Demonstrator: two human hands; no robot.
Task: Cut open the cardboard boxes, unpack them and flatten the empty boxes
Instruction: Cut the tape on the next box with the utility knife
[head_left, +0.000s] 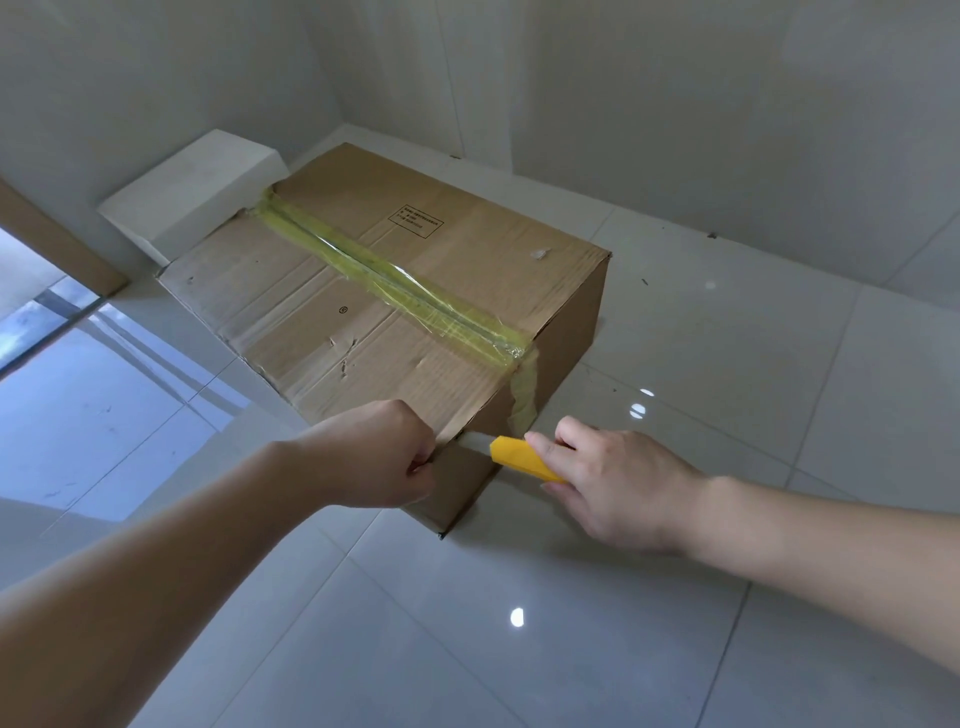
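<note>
I look down on a brown cardboard box (395, 291) lying flat on a glossy pale tiled floor (571, 623), its long top seam sealed with a strip of yellowish tape (395, 275) that runs over the near end and down the front face. The box's far left corner touches a low white block (192, 192) set against the wall (675, 104); the far right edge stands apart from the wall on that side.

My left hand (379, 457) is clenched over the nearest top corner of the box, fingers curled around the edge. My right hand (608, 483) grasps a yellow utility knife (519, 457), its pale blade (475, 441) pointing left and meeting the box's front face just beside the left hand (whether the tip is inside the cardboard, I cannot tell).

Open floor spreads in front of the box and to its right. To the left, more bare tile reaches a bright glass panel (36, 322) beside a brown frame (57, 239).
</note>
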